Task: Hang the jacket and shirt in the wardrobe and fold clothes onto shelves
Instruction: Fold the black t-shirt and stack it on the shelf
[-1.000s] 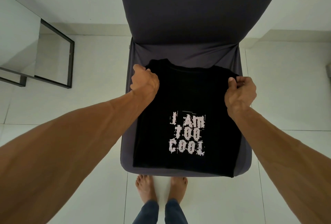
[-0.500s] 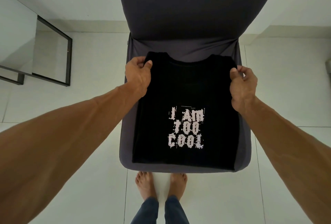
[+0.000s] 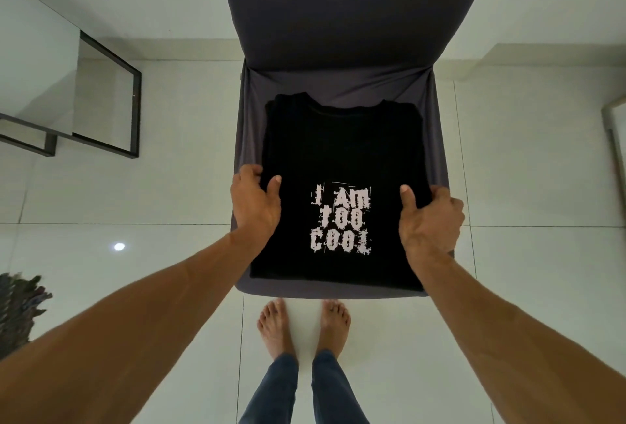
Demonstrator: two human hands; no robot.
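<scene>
A folded black T-shirt [image 3: 342, 149] with white lettering lies flat on the seat of a chair with a dark grey cover [image 3: 338, 10]. My left hand [image 3: 254, 205] holds the shirt's left edge about halfway down, thumb on top and fingers curled under the fabric. On the opposite edge my right hand [image 3: 431, 218] grips the same way, thumb on top. The shirt's collar points toward the chair back.
A glass table with a black metal frame [image 3: 111, 101] stands to the left on the white tiled floor. A dark fringed rug or cloth [image 3: 20, 308] shows at the left edge. My bare feet [image 3: 301, 325] stand just in front of the chair.
Both hands have slid from the shirt's shoulder corners down to the middle of its side edges. The shirt now lies flat on the seat.
</scene>
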